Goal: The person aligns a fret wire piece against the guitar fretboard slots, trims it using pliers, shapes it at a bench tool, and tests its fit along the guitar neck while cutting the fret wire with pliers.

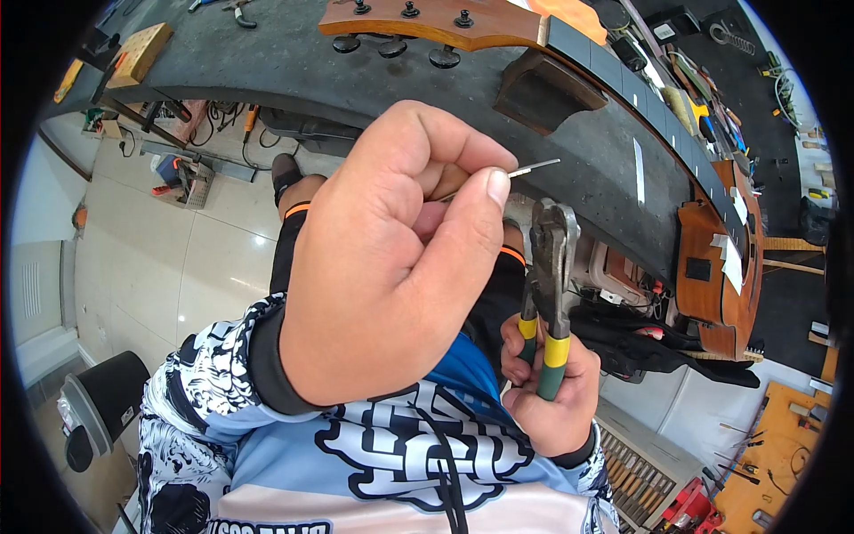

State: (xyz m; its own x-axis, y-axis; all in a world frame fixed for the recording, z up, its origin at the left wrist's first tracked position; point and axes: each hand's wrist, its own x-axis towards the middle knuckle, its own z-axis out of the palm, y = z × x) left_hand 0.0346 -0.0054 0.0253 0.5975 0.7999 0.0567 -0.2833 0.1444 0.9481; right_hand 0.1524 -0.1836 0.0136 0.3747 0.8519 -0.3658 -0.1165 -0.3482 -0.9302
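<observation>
My left hand [382,258] is raised close to the camera, its thumb and index finger pinching a thin metal strip [538,165] whose end sticks out to the right. Lower right, my right hand [560,400] is wrapped around the green and yellow handles of metal pliers [553,258], whose head points upward beside the strip, not touching it. Behind them on the dark bench lies a guitar with a brown headstock [427,21], black tuners and a dark fretboard [614,80]. A dark brown neck support [547,91] stands below the neck.
The dark workbench [267,53] runs across the top, with a wooden block [140,55] at its left. Tools crowd the right side. A basket of tools [187,182] is on the tiled floor, a bin [107,400] at the lower left, and a pegboard [783,445] at the lower right.
</observation>
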